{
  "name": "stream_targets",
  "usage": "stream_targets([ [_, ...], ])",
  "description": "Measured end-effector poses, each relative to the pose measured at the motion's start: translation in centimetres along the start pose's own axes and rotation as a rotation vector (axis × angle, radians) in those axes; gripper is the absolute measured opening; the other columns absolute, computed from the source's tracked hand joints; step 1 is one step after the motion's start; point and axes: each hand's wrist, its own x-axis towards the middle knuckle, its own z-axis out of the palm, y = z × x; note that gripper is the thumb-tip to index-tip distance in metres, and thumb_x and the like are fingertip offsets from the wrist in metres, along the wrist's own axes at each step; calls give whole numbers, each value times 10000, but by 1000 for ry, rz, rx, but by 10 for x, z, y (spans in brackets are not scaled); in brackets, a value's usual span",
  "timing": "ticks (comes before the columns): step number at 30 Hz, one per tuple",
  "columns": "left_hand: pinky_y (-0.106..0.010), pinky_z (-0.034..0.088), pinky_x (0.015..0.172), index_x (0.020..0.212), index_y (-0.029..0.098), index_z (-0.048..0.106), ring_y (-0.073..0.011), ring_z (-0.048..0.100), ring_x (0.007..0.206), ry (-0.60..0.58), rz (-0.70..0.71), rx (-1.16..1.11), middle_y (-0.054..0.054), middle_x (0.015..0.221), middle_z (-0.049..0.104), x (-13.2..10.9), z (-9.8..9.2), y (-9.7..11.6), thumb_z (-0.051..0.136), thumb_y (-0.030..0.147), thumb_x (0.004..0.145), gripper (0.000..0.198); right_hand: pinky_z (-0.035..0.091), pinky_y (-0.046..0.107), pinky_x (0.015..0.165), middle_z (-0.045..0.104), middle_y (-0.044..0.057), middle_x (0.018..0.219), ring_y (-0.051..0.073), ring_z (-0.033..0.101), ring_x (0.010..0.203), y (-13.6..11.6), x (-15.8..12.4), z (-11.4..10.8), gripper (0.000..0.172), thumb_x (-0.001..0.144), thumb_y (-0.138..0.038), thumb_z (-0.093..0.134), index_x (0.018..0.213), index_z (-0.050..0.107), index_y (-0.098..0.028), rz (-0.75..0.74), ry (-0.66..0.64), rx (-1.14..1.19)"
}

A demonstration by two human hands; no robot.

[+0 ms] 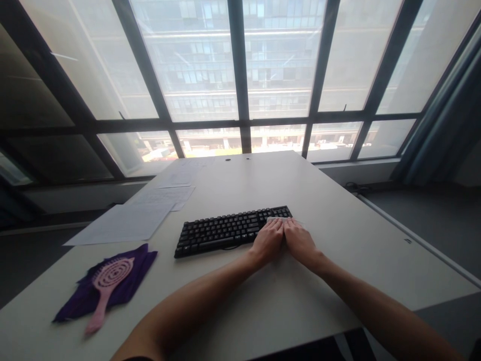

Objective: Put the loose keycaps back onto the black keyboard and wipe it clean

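Note:
A black keyboard lies at a slant on the white desk. My left hand and my right hand meet side by side over its right end, at the number pad. Their fingers are pressed together on a small folded white piece that looks like tissue, lying against the keys. Most of it is hidden under my fingertips, so its exact kind is unclear. Both forearms reach in from the near edge.
A pink hairbrush rests on a folded purple cloth at the front left. Several sheets of paper lie along the desk's left side. The white desk runs back to large windows. A dark object is at the near edge.

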Motion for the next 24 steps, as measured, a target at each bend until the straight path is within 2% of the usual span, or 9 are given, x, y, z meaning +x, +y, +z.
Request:
stream_targets([
  [3,-432,417,1192,1301,80,642,-279,588,1333,19,7,29,-186,1380,648,2,-5,-1,513,102,957,368,362,342,1191,571,204,1476,276,507,1411,0,0,-2,457,989,-65,379,1381,611,-33,35,7,44],
  [6,-449,415,1189,1276,60,649,-292,570,1353,58,-16,101,-208,1400,629,2,-9,0,504,92,963,346,381,336,1179,581,176,1474,262,504,1416,-1,-1,-4,439,1006,-89,372,1358,634,-71,42,29,99],
  [11,-455,433,1174,1249,53,660,-296,598,1320,28,-53,125,-218,1361,651,-1,-9,4,508,87,954,334,404,353,1164,537,206,1504,269,472,1440,-4,-2,-4,454,999,-78,379,1394,599,-46,13,-3,100],
  [15,-458,441,1170,1263,54,654,-297,614,1298,9,-43,86,-215,1331,669,-2,-5,4,531,103,942,347,375,329,1182,527,216,1510,255,467,1444,-7,-3,-6,485,991,-60,388,1447,549,-27,-6,-24,56],
  [24,-432,464,1161,1284,71,640,-290,591,1328,54,-15,41,-193,1381,641,-2,-3,0,530,95,928,374,365,320,1189,539,203,1504,256,467,1444,-5,-5,-7,485,983,-55,388,1437,557,-23,-21,7,23],
])
